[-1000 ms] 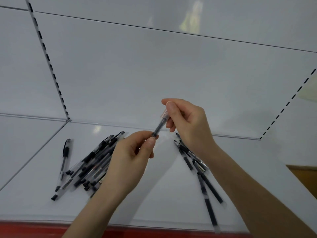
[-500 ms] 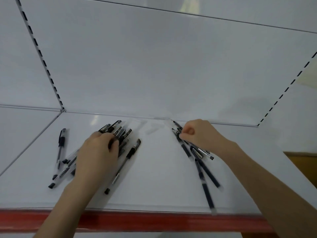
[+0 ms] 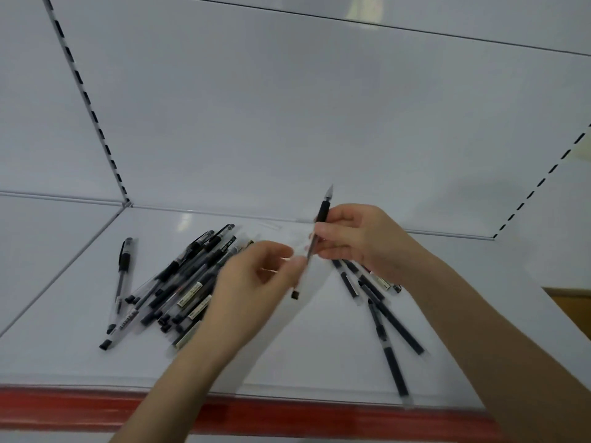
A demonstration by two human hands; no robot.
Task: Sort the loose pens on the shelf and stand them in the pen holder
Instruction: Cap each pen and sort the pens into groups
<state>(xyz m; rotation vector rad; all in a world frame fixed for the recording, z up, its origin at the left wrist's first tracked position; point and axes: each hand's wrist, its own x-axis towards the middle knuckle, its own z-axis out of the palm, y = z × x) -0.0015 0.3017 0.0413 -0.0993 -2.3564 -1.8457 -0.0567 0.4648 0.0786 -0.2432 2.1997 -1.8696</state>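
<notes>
Two hands share one black pen (image 3: 322, 215) above the white shelf (image 3: 303, 356).
The right hand (image 3: 361, 241) grips the upper barrel, tip up; the left hand (image 3: 252, 289) pinches the lower end. A pen heap (image 3: 188, 282) lies at 9 o'clock, a lone pen (image 3: 123, 270) beyond it, and a smaller spread (image 3: 380, 314) at 4 o'clock. Bare shelf runs at 6 o'clock to the red front edge (image 3: 80, 407).

White back panel (image 3: 287, 123), slotted upright (image 3: 86, 100), red front strip (image 3: 80, 407), brown board (image 3: 572, 305) far right
</notes>
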